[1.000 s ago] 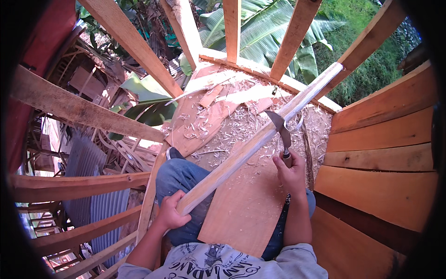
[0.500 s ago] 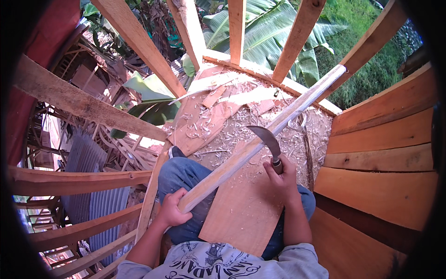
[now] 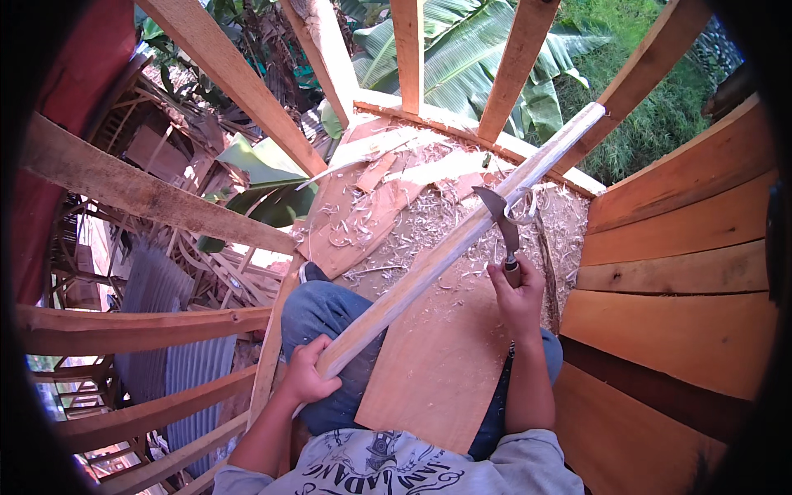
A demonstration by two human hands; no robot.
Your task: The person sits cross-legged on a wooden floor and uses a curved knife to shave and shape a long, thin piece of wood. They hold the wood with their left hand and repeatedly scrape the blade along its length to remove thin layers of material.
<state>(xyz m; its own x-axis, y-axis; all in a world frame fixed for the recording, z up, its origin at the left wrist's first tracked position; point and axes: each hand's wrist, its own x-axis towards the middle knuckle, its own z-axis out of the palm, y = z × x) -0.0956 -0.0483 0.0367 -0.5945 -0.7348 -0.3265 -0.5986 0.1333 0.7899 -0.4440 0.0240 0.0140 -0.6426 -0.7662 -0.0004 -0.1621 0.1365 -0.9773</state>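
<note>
A long pale wooden pole [image 3: 445,252] slants from my left knee up to the far right, its far end by the slatted railing. My left hand [image 3: 310,373] is wrapped round its near end. In my right hand [image 3: 520,293] is a sickle-like curved knife [image 3: 501,218], gripped by its short handle, with the dark blade lying against the pole's right side past its middle. A curled shaving [image 3: 521,206] stands up at the blade. The fingertips behind the knife's handle are partly hidden.
A flat board [image 3: 433,363] lies between my legs. Shavings [image 3: 421,219] and offcuts [image 3: 376,173] litter the floor. Upright slats [image 3: 410,58] ring the far and left sides, with a drop beyond; a plank wall [image 3: 668,272] stands at right. Banana leaves [image 3: 462,58] hang outside.
My right hand and the knife have moved forward and to the right along the pole. A curled shaving now stands at the blade. My left hand keeps its hold.
</note>
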